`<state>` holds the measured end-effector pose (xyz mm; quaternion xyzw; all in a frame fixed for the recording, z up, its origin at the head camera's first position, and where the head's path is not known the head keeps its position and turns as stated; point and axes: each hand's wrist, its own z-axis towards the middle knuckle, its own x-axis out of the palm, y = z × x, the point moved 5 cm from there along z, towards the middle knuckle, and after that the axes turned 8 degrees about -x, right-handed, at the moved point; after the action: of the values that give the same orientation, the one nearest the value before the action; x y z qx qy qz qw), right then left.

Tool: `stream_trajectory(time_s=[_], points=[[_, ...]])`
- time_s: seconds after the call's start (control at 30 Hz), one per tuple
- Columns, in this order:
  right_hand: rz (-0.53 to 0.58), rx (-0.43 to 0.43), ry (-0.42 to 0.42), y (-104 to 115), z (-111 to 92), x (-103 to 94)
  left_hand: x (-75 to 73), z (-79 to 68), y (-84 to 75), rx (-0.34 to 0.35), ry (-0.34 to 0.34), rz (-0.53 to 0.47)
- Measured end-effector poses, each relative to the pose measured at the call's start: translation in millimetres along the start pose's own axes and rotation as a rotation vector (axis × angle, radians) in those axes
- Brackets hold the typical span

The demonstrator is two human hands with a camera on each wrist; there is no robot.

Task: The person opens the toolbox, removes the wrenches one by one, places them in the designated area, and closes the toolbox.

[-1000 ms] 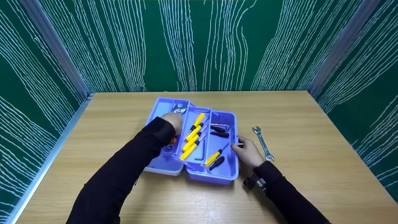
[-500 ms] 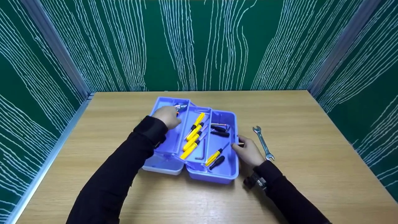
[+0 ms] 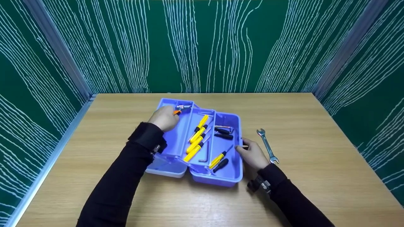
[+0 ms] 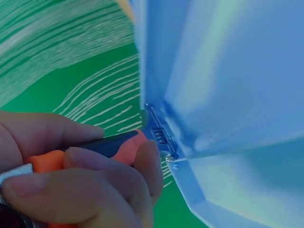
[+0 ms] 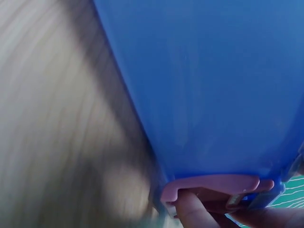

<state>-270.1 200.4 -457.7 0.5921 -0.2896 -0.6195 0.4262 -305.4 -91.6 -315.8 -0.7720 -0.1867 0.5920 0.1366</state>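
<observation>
In the head view a purple-blue toolbox (image 3: 202,182) stands open, its stepped trays spread to the left. Over the leftmost tray, my left hand (image 3: 164,118) grips a tool with an orange-and-black handle (image 3: 177,112). Its thumb and fingers close round the handle (image 4: 107,146) in the left wrist view; most of the metal part is hidden. Silver metal tools (image 3: 183,107) lie at that tray's far end. At the toolbox's right wall, my right hand (image 3: 252,154) holds the side, with fingers hooked under a pinkish latch (image 5: 213,183) in the right wrist view.
Several yellow-handled screwdrivers (image 3: 198,134) and a hex key (image 3: 205,154) lie in the middle tray. The deep right compartment has black-handled tools (image 3: 224,136) and another yellow screwdriver (image 3: 217,160). An open-ended wrench (image 3: 267,145) lies on the table (image 3: 300,126) to the right.
My left hand has moved left and toward the far end of the left tray, carrying the orange-and-black-handled tool from its near end. My right hand has stayed at the toolbox's right wall.
</observation>
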Motion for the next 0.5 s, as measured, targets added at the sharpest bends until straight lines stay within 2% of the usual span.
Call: stream_trajectory(time_s=[0.1, 0.17, 0.33, 0.43, 0.5], points=[[-0.002, -0.003, 0.000, -0.2, 0.6, 1.2, -5.8, -2.7, 4.0, -0.046, 0.020, -0.070], [-0.002, -0.009, 0.005, -0.5, 0.9, 1.2, -10.6, -6.8, 4.7, -0.044, 0.018, -0.114], [0.071, 0.026, 0.041, -1.6, 1.0, -1.8, -19.7, -21.8, 2.9, 0.040, -0.037, -0.202], [0.149, 0.068, 0.048, -0.4, 0.1, -6.6, -21.0, -30.5, 0.9, 0.096, -0.103, -0.230], [0.171, 0.072, 0.023, 4.9, -1.3, -12.6, -19.4, -35.1, -1.0, 0.143, -0.168, -0.248]])
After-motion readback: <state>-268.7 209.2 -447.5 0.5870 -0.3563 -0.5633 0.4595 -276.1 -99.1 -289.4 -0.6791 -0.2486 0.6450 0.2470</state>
